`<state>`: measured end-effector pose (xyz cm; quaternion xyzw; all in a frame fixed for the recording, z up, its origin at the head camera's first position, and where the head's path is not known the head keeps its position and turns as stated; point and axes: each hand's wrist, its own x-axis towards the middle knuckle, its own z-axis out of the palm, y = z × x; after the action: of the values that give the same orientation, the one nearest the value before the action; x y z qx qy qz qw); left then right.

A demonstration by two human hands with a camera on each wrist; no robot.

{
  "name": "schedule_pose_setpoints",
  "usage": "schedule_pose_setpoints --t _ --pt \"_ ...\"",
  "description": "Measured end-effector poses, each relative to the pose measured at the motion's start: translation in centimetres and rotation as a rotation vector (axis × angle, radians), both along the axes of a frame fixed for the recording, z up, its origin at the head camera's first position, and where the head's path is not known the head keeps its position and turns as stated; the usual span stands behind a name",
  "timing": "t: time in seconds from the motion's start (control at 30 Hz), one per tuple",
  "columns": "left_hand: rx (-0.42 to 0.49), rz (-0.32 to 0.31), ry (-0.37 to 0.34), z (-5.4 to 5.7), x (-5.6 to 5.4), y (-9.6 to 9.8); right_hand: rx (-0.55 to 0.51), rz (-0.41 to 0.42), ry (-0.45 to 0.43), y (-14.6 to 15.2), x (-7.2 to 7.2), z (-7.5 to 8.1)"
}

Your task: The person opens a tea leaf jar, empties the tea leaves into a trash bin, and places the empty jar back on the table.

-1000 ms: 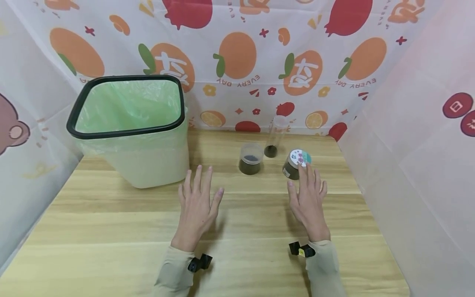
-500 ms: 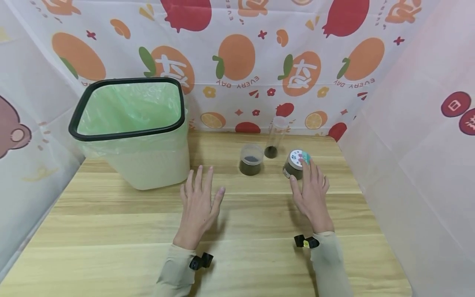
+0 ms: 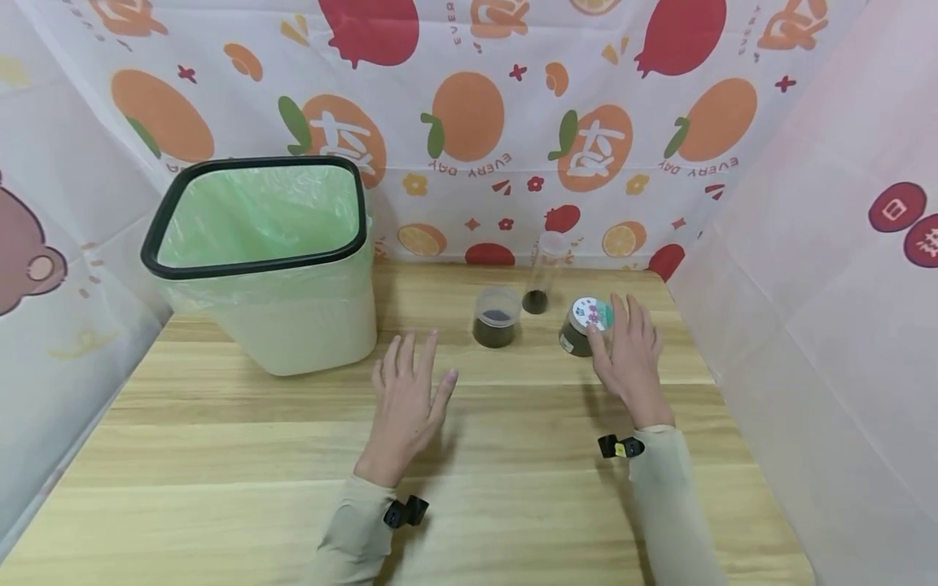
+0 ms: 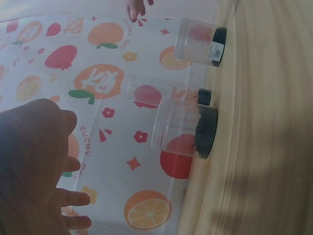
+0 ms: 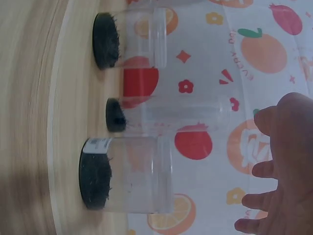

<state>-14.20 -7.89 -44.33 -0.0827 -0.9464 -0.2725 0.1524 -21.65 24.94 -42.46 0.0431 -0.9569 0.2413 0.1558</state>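
Note:
My right hand (image 3: pixel 633 362) hovers at the right side of a squat clear jar (image 3: pixel 575 340) with dark contents and a flowered label on its top. Its fingers are slightly bent, and the thumb overlaps the jar's top in the head view. In the right wrist view, fingers (image 5: pixel 259 199) stay apart from that jar (image 5: pixel 129 174), which bears a white sticker. Left of it stand a tall clear tube (image 3: pixel 545 268) and a second squat jar (image 3: pixel 494 330), each with dark matter at the bottom. My left hand (image 3: pixel 406 407), fingers spread, hangs above the table and holds nothing.
A pale bin (image 3: pixel 308 325) with a black rim and green liner stands at the left. Fruit-print cloth (image 3: pixel 469 195) closes off the back of the wooden table (image 3: pixel 242 456), and pale sheets (image 3: pixel 791 325) flank the sides.
My right hand has moved forward and to the right, from in front of the labelled jar to beside it. My left hand has shifted slightly right. The jars and tube have stayed in place.

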Motion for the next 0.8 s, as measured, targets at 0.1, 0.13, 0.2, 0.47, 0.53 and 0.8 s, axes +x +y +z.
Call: schedule_pose_setpoints --t 0.1,0.13,0.2,0.47,0.53,0.8 --pt "0.002 -0.004 0.019 -0.1 -0.2 0.3 0.001 0.005 -0.005 0.3 -0.9 0.0" --pt "0.000 -0.006 0.024 -0.2 -0.2 0.4 0.001 0.008 -0.016 0.4 -1.2 -0.1" --pt "-0.002 -0.015 0.033 -0.4 -0.3 0.7 0.006 0.007 -0.046 0.7 -1.7 -0.2" --pt "-0.010 -0.056 0.045 -0.8 -0.3 1.8 -0.002 -0.003 -0.123 1.9 -3.3 -0.4" --pt "-0.014 -0.061 0.045 -0.9 -0.3 1.9 -0.006 0.005 -0.131 2.0 -3.7 -0.5" --pt "-0.002 -0.101 0.018 -1.2 -0.4 2.5 -0.010 0.017 -0.196 1.9 -4.9 -1.2"
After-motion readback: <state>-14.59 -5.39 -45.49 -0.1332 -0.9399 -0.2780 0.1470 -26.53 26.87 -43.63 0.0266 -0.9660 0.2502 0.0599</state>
